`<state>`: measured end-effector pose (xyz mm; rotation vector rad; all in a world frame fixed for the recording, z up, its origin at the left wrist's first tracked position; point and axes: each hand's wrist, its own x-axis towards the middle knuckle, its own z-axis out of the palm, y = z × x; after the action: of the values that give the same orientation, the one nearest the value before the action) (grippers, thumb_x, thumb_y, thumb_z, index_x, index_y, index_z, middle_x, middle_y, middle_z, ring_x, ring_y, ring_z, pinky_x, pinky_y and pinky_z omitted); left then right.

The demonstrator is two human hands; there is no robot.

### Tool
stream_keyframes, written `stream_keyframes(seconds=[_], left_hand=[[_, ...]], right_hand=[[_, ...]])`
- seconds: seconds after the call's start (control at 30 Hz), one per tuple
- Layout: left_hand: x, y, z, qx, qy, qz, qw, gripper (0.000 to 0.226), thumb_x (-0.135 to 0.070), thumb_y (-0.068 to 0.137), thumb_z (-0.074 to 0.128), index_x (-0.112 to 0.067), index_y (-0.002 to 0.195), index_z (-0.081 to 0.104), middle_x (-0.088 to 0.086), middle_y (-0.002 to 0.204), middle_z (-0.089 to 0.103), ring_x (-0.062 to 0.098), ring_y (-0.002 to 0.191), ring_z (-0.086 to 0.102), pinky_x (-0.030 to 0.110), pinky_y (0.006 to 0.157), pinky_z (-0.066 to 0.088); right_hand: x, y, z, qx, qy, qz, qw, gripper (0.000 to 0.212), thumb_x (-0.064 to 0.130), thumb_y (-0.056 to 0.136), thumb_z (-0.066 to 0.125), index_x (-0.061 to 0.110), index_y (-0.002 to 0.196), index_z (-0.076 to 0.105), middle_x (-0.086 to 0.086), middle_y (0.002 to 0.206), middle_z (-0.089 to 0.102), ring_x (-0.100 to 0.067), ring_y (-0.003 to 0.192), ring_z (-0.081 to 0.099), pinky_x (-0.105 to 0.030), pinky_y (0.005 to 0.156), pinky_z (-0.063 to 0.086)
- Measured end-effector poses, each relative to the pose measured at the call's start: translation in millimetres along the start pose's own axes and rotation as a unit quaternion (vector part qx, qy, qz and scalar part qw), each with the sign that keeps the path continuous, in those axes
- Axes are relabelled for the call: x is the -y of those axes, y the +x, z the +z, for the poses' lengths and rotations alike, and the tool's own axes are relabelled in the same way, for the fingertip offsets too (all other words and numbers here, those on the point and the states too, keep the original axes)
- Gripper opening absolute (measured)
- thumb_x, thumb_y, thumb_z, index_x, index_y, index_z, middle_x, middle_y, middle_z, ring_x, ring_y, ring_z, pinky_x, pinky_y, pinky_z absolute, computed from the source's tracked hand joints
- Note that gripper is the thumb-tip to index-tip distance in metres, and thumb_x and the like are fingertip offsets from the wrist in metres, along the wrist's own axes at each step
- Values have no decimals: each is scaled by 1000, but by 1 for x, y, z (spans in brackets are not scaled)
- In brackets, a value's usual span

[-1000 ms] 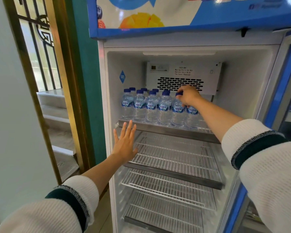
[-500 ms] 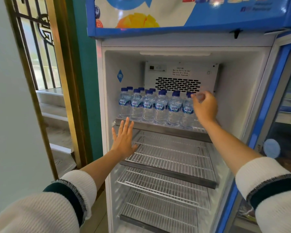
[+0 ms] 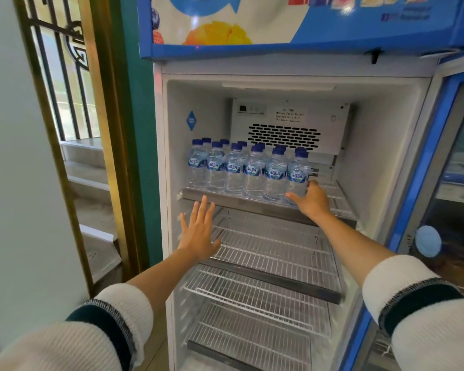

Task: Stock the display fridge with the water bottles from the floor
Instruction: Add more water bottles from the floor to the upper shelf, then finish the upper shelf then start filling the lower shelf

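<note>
Right hand (image 3: 312,200) cupping rightmost "AQUA" bottle (image 3: 297,175) — left hand (image 3: 198,232) spread, holding nothing

Water bottles (image 3: 248,171) are filling the top shelf's (image 3: 340,207) left and centre; its right end is lying open. Lower wire shelves (image 3: 273,253) are standing unobstructed.

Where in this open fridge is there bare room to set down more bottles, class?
Free: the top shelf right of the bottles, beyond the right hand, and the wire shelves below, beside the left hand. Crowded: the top shelf's left and middle.
</note>
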<state>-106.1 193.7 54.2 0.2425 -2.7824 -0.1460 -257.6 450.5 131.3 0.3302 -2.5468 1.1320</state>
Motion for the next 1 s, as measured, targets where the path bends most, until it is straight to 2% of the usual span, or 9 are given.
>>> stream_keyframes(seconds=[0.1,0.17,0.23,0.33,0.43,0.6,0.67,0.77,1.0], left_hand=[[2,-7,3,6,-1,-6,1000,95,-48,92,55,-18,153,-11,6,158,-29,29,146,-21,57,114,-8],[6,-13,2,11,-10,-9,1000,96,-48,92,55,-18,153,-11,6,157,-29,29,146,-21,57,114,-8],[12,-21,-1,18,-15,-10,1000,96,-47,92,56,-18,153,-12,5,157,-30,29,146,-22,59,115,-7],[27,-34,-10,18,-17,-9,1000,96,-48,92,55,-18,153,-13,4,157,-30,28,146,-22,58,116,-7],[46,-57,-23,11,-18,-15,1000,95,-52,92,53,-16,153,-11,4,159,-25,27,147,-20,59,116,-6],[102,-126,-31,24,-7,-46,999,91,-49,92,53,-16,154,-4,4,162,-16,26,148,-15,61,117,-3],[130,-165,-28,43,12,-69,997,90,-46,92,55,-16,155,-2,5,162,-13,26,149,-15,62,117,1],[171,-237,-23,62,6,-113,992,89,-41,92,58,-16,155,1,3,163,-10,24,149,-14,57,117,-5],[256,-408,0,129,50,-178,974,91,-43,91,58,-12,155,1,6,163,-9,24,147,-19,60,115,-11]], right_hand=[[3,-5,-1,9,9,12,1000,71,42,79,75,3,130,45,-17,128,59,-35,114,57,-42,91,49],[9,-16,4,-12,-11,15,1000,90,49,75,76,4,140,33,-19,140,48,-37,125,48,-46,100,44],[19,-40,16,-69,-84,-9,994,106,57,74,72,7,149,16,-21,152,27,-39,139,30,-51,112,28],[41,-88,43,-104,-149,-104,978,101,51,83,64,12,153,3,-19,160,0,-37,147,3,-52,116,2],[66,-133,77,-33,-178,-228,957,87,43,88,62,11,152,12,-16,161,1,-33,148,-1,-52,117,-2],[105,-213,139,94,-160,-336,923,71,33,91,59,8,149,28,-11,157,24,-27,147,17,-54,117,15],[116,-247,163,128,-155,-343,918,68,33,92,58,8,148,28,-11,156,27,-26,146,20,-52,117,15],[129,-306,199,172,-143,-337,914,67,39,93,54,9,148,29,-10,156,28,-25,145,23,-49,118,17],[138,-442,275,298,-131,-315,892,84,59,93,44,9,153,12,-12,161,11,-26,149,7,-50,118,7]])
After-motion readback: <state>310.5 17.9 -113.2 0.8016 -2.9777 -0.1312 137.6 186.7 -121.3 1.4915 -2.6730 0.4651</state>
